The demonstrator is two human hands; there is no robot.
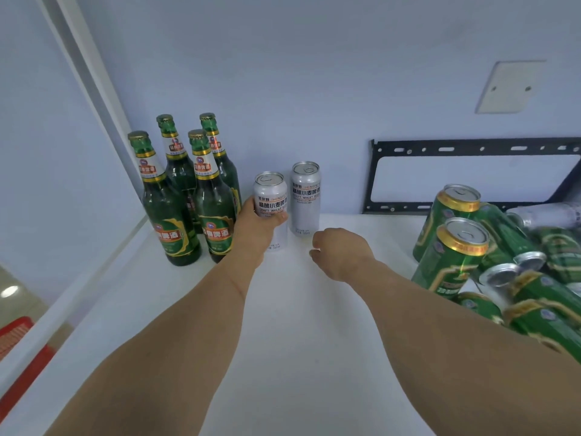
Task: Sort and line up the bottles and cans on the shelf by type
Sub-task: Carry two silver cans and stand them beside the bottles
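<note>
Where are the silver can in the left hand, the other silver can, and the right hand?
held silver can (271,196), head view, on its label
second silver can (305,196), head view, on its label
left hand (256,226), head view, on its back
right hand (341,251), head view, on its back

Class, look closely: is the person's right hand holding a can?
No: the right hand hovers empty, while the left hand grips a silver can.

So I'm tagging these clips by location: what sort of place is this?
Probably a staged indoor room, not a shop: a plain white shelf against a bare wall, an empty black TV wall bracket, and only beer stock, green bottles and green cans.
</note>
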